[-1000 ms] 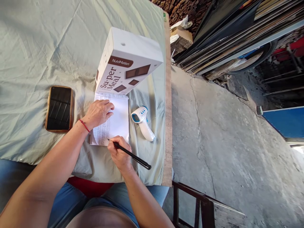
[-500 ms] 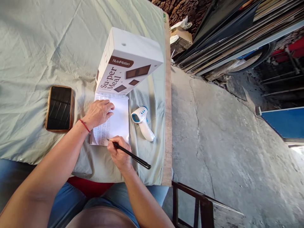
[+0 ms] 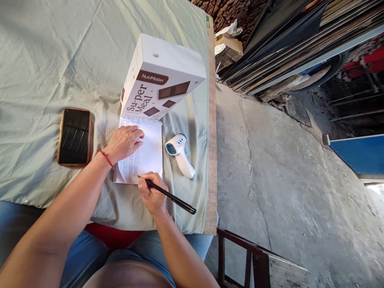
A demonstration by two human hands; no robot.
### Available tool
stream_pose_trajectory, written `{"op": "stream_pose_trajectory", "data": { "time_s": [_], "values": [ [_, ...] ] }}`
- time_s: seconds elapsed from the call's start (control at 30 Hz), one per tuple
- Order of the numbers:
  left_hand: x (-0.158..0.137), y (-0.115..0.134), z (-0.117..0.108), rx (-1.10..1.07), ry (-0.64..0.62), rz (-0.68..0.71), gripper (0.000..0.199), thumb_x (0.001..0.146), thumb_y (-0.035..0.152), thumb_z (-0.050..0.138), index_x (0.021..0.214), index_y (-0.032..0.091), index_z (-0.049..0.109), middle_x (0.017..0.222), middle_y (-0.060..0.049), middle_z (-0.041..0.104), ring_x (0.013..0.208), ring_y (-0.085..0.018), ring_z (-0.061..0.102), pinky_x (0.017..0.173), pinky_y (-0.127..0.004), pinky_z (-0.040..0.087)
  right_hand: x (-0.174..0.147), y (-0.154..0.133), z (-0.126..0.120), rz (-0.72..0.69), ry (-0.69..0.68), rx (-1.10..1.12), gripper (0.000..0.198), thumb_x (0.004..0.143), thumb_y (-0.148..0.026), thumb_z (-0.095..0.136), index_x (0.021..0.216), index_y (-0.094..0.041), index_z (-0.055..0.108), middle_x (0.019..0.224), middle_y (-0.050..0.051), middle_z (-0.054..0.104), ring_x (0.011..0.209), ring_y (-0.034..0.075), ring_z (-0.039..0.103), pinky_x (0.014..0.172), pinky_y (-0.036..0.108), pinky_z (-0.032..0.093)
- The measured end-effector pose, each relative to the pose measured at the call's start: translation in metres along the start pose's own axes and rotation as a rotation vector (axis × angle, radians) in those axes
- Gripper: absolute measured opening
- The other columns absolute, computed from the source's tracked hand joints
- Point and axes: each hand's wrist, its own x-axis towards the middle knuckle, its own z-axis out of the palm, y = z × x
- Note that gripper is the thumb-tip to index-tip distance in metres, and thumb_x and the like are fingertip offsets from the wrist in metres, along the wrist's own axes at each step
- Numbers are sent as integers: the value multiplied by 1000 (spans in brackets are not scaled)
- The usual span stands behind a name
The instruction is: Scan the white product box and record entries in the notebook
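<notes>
My right hand (image 3: 153,193) is closed around a black pen (image 3: 175,199), its tip at the lower part of a notebook (image 3: 150,150). Rows of small handwriting cover the page's left side, while its right side is blank. Across the upper left of the page lies my left hand (image 3: 126,141), fingers loosely bent and apart, holding nothing. A red string bracelet circles that wrist. At the notebook's top edge stands a white box (image 3: 174,60) with brown print. Just right of the notebook rests a white and blue infrared thermometer (image 3: 180,155).
A phone (image 3: 74,137) with a brown case lies on the cloth-covered table (image 3: 39,80) to the left. The table's wooden edge (image 3: 212,160) runs along the right. Beyond it are a concrete floor (image 3: 285,180), stacked boards (image 3: 288,44) and a dark chair frame (image 3: 240,248).
My right hand and the pen have shifted slightly to the right along the page. My left hand keeps its place on the notebook.
</notes>
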Motion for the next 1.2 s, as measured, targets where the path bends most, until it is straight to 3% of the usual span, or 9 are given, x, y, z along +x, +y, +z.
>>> {"op": "stream_pose_trajectory", "data": {
  "time_s": [0.3, 1.2],
  "values": [
    [0, 0, -1, -8, -13, -13, 9, 92, 23, 65, 98, 18, 68, 90, -4, 70, 84, -19, 65, 80, -32, 48, 1, 0, -1, -23, -75, -26, 13, 86, -21, 54, 74, -23, 56, 58, -6, 56, 48, 11, 50, 51, 22, 42],
    [0, 1, -1, -6, -29, -20, 9, 91, 22, 66, 98, 18, 68, 91, -4, 70, 84, -19, 65, 80, -32, 48, 0, -1, -2, 20, -25, -49, 14, 87, -22, 52, 73, -23, 53, 57, -6, 52, 48, 12, 49, 51, 23, 42]
  ]
}}
